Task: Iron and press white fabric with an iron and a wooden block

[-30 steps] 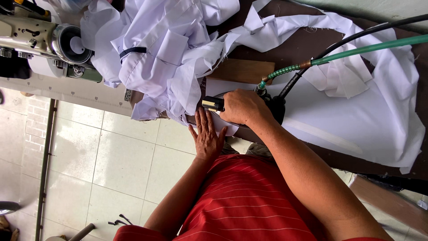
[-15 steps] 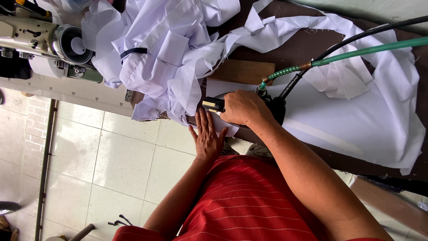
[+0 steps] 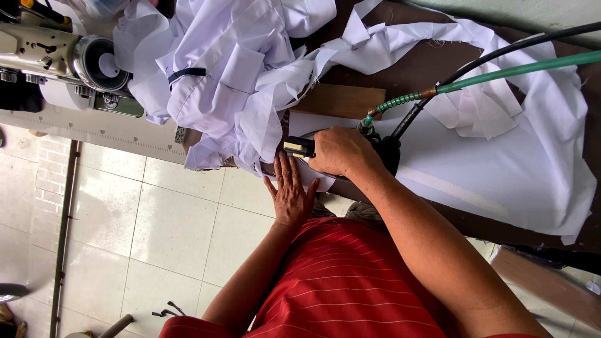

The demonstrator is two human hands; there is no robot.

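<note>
My right hand (image 3: 338, 152) is wrapped around the handle of the steam iron (image 3: 382, 150), dead centre of the frame, sitting on the flat white fabric (image 3: 476, 175). My left hand (image 3: 291, 191) lies open, fingers spread, pressing the cloth edge just below the iron's nose. Green hose (image 3: 501, 72) runs off to the upper right, crumpled white garments (image 3: 231, 75) piled upper left beside the sewing machine (image 3: 56, 56).

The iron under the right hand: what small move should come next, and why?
Probably a slow slide of the iron along the flat white fabric, away from the heap. The right hand closes over its handle; the left hand lies flat, pinning the cloth edge beside the iron's front. The crumpled white garments crowd that side, while the smooth fabric on the other side lies open.
</note>
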